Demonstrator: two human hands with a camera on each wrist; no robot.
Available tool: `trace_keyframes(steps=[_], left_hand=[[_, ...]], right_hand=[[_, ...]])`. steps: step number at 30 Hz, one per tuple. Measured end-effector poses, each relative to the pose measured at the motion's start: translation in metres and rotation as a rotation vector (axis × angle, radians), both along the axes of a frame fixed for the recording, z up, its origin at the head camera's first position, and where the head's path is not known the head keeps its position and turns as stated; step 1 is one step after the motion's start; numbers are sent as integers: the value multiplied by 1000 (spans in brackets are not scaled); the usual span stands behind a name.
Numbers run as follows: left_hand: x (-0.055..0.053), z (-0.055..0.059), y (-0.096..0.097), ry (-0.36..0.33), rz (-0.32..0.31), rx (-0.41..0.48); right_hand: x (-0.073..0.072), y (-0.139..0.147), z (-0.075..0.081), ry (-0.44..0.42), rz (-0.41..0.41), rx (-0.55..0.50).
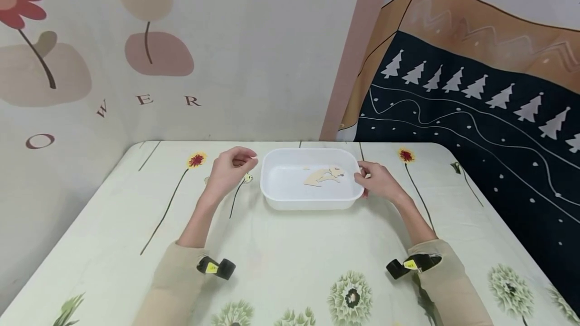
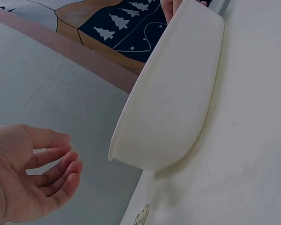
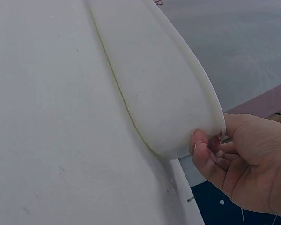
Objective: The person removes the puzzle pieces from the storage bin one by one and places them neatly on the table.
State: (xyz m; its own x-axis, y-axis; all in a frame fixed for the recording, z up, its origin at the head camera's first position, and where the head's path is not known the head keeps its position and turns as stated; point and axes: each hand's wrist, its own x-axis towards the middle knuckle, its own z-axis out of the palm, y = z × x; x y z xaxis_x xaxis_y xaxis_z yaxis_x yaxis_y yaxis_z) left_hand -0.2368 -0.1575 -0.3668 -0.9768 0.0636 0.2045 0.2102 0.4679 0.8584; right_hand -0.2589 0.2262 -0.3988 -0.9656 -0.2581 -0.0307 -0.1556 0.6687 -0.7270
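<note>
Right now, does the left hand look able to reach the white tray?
Probably yes: the left hand is close beside the white tray, nothing visible between them; the right hand grips the opposite end.

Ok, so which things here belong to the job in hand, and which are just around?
In the job, it seems:
- White tub, one end held by the right hand
- Beige shapes inside; loose or printed, unclear
- Left hand, near the tub, not touching

Just around:
- Flower-print tablecloth
- Tree-patterned hanging
- Pale wall covering
</note>
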Motion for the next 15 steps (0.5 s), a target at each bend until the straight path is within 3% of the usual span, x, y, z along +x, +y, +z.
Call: trace_keyframes(steps=[15], left_hand=[[-11,-8,56,35,-133,30]], right_hand=[[0,-1,0,-11,-6,-5]])
